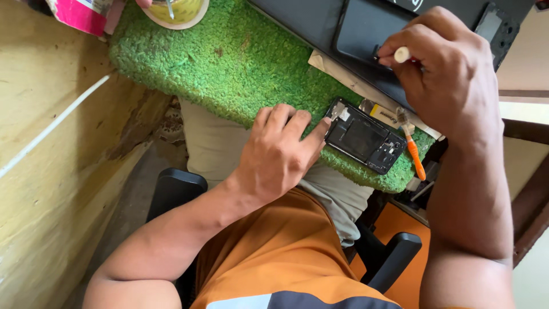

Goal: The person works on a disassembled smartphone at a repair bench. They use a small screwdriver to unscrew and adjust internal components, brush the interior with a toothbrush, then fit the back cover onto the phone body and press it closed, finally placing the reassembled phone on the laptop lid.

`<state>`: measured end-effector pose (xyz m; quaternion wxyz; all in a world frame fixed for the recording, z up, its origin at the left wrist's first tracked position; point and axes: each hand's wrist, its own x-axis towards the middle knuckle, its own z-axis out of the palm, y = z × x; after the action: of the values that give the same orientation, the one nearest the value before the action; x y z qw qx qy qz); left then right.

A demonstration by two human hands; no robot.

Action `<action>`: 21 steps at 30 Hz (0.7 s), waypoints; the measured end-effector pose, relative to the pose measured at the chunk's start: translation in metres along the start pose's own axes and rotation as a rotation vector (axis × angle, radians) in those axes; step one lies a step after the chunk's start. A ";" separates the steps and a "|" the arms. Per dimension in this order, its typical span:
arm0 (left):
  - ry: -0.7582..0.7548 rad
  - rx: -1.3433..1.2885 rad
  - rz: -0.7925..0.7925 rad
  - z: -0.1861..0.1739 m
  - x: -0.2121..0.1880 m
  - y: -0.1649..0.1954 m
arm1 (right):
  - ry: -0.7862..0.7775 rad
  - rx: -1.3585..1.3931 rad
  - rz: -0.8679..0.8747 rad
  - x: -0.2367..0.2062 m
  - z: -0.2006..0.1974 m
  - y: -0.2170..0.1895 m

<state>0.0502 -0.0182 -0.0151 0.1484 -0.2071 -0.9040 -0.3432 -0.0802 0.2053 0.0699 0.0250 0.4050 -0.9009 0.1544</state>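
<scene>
An opened black phone (363,139) with its back off lies on a green turf-like mat (240,63) near the mat's front edge. My left hand (277,154) rests on the mat, its fingertips pressing the phone's left end. My right hand (443,68) is higher up over a black panel (366,26), fingers closed around a small white-tipped tool (402,54). An orange-handled screwdriver (413,151) lies on the mat just right of the phone.
A cream strip with a label (384,116) lies beside the phone. A round yellow container (174,12) and a pink packet (80,14) sit at the mat's far left. A yellow wall (51,143) runs along the left. Black chair armrests (394,254) flank my lap.
</scene>
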 end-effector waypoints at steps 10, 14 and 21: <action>-0.007 -0.010 -0.004 -0.002 0.000 0.000 | -0.010 -0.087 0.147 0.013 -0.005 -0.001; 0.004 -0.023 -0.016 -0.001 0.000 0.000 | -0.075 0.037 0.023 0.014 -0.011 -0.005; -0.029 -0.028 -0.037 0.000 -0.001 0.000 | -0.136 -0.051 -0.040 0.025 -0.012 -0.008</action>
<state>0.0511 -0.0189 -0.0155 0.1260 -0.1975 -0.9048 -0.3556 -0.0916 0.1856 0.0875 -0.0231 0.4316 -0.8959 0.1028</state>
